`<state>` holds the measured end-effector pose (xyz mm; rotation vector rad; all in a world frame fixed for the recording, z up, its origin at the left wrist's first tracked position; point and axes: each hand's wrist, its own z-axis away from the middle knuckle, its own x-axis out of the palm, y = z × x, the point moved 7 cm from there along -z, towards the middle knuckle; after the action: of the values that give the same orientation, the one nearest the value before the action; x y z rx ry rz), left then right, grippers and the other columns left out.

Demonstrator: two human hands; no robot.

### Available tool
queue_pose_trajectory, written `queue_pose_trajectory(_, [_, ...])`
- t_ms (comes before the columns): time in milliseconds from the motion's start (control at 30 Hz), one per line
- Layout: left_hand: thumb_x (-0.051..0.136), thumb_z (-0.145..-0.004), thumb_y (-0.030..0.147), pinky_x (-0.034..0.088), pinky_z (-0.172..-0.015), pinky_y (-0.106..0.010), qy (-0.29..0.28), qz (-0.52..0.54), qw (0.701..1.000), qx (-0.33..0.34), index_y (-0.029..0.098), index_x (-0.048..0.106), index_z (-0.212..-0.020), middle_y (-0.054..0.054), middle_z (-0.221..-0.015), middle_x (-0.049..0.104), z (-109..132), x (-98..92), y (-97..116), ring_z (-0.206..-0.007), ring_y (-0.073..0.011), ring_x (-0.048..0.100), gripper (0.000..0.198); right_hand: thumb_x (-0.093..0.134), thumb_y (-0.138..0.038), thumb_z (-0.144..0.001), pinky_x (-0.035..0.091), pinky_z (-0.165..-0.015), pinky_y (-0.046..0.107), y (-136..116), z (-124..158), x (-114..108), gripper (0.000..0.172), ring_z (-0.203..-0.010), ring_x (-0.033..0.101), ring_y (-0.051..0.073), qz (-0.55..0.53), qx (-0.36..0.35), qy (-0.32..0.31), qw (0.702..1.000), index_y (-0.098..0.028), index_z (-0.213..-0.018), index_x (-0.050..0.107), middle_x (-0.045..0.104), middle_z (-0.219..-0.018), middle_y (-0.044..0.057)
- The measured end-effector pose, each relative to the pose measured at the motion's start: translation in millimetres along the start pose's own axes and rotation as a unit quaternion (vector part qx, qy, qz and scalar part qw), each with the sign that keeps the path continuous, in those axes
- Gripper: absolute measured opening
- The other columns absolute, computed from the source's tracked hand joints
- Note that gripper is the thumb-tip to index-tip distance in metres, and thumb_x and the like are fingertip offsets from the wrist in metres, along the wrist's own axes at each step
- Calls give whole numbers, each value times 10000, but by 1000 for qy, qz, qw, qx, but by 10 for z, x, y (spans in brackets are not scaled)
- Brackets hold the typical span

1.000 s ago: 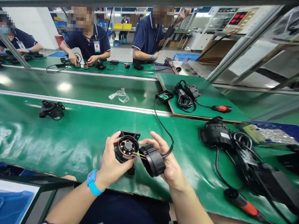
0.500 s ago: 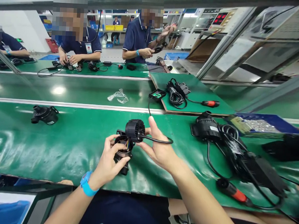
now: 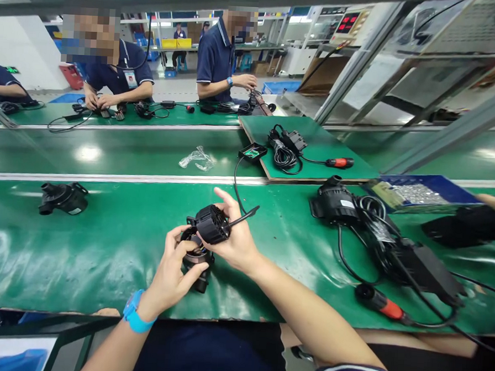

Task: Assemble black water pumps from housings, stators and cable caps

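My left hand [image 3: 177, 267] grips an opened black pump body [image 3: 200, 260] near the bench's front edge; wires show inside its round mouth. Just above that mouth, my right hand [image 3: 236, 243] holds a black ribbed motor cap [image 3: 212, 224], tilted over the opening. A black cable [image 3: 245, 215] comes out of the cap's side. Another dark cord runs back to a small open black box with a green circuit board [image 3: 252, 152]. Whether cap and body touch is hidden by my fingers.
A black pump [image 3: 63, 198] lies to the left. On the right are a pump with bundled cable [image 3: 340, 204], a black-and-red connector [image 3: 384, 306] and a blue tray of small metal parts [image 3: 429, 192]. Beyond lie clear plastic [image 3: 197, 158] and a raised green board [image 3: 316, 139]. Co-workers sit opposite.
My right hand has turned the cap, tilting it and lowering it towards the body; its cable now points up and right. The co-worker opposite has lowered a raised hand.
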<state>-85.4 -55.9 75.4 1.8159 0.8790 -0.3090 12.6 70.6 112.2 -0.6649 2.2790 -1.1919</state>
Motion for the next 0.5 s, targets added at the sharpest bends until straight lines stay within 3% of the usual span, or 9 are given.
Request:
queue_pose_trajectory(133, [676, -911, 199, 465, -1080, -477, 30, 25, 998, 48, 264, 485, -1244, -120, -1405, 411, 23, -39, 12, -1349, -259, 450, 390, 755, -223, -759, 468, -1004, 432, 20, -44, 20, 745, -1158, 578, 280, 24, 4, -69, 997, -232, -1438, 446, 587, -1286, 101])
queue_pose_trajectory(200, [672, -914, 174, 469, -1079, -450, 22, 30, 997, 71, 289, 527, -1239, -98, -1438, 380, 18, -29, 38, -1327, -235, 471, 374, 727, -180, -750, 472, -998, 424, 18, -90, 37, 707, -1149, 587, 276, 25, 15, -103, 994, -233, -1409, 476, 591, -1291, 94])
queue_pose_trajectory(333, [676, -915, 166, 484, -1058, -398, -17, 29, 996, 78, 327, 632, -1159, -54, -1404, 376, 17, -9, 42, -1274, -206, 502, 295, 748, -194, -759, 504, -916, 371, 21, -160, 100, 734, -1019, 640, 235, -4, 23, -180, 983, -241, -1423, 439, 634, -1170, 56])
queue_pose_trajectory(500, [719, -893, 217, 487, -1058, -443, -14, 31, 996, 86, 304, 550, -1301, -91, -1367, 432, 53, -47, 21, -1287, -243, 487, 450, 809, -274, -764, 497, -952, 394, 2, -138, 127, 732, -1099, 624, 253, -66, -14, -214, 975, -230, -1381, 418, 612, -1211, 92])
